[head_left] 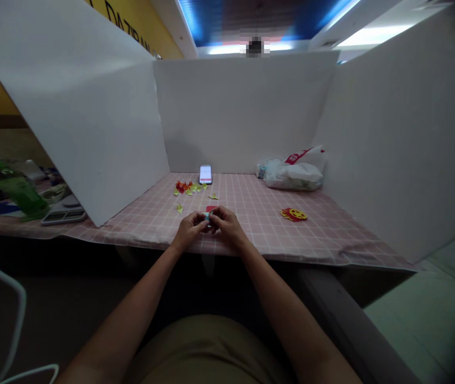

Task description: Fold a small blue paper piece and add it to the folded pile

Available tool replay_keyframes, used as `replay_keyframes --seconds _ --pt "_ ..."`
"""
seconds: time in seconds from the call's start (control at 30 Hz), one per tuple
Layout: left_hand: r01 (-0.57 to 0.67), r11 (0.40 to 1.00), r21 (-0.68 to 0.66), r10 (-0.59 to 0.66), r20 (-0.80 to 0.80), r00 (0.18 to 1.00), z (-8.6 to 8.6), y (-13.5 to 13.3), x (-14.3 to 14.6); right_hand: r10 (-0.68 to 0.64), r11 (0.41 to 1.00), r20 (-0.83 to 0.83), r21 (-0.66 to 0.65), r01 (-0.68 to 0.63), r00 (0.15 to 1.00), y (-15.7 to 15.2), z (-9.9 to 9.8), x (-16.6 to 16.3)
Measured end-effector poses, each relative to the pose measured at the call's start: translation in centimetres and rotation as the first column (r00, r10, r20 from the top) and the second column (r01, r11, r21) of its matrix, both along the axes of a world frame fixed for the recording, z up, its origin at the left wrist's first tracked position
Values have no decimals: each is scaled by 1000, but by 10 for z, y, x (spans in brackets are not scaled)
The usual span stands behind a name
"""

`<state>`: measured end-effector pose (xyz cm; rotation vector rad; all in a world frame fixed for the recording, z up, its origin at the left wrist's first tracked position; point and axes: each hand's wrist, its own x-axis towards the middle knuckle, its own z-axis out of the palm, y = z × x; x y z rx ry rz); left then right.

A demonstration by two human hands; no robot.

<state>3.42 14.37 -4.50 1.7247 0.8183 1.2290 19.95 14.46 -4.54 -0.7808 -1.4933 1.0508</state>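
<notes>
Paper piece [207,216], small and pale with a bluish tint, pinched between both hands just above the near edge of the tabletop [251,200], about midway along it. Left hand [190,226] closed on the paper piece from the left, fingers curled in; right hand [226,224] closed on it from the right, fingertips meeting those of the left. Too small to tell the fold or shape.

Just behind the hands, flat on the pink checked cloth: red slip [212,208]. Farther back and slightly left, a scatter of yellow-green folded bits [195,188] beside a cluster of red folded bits [182,186]; one stray yellow-green bit [180,208] nearer the left hand. Behind the scatter, at the far edge, phone [205,174] propped upright, screen lit.

Toward the far right corner: white plastic bag [295,173] with red print, slumped against the board. Well to the right of the hands: red-and-yellow cutout [293,214], lying flat.

White boards [243,106] walling the left, far and right edges. Beyond the left board: calculator [64,215] and green plastic wrap [19,189].
</notes>
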Motion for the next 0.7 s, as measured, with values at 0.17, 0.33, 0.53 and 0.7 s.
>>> replay_keyframes --seconds 0.17,0.33,0.53,0.7 --pt "-23 1000 -9 23 17 1000 2 -2 0 15 1000 15 19 -15 1000 -3 2 0" --pt "-51 999 18 51 -2 999 2 -4 1 -55 995 40 80 52 998 -4 2 -1" --pt "-91 994 57 93 -35 995 1 -5 3 -103 987 60 132 95 993 -1 -3 -2" --pt "-119 990 79 123 -48 991 1 -5 2 -85 987 76 146 73 993 0 -5 -2"
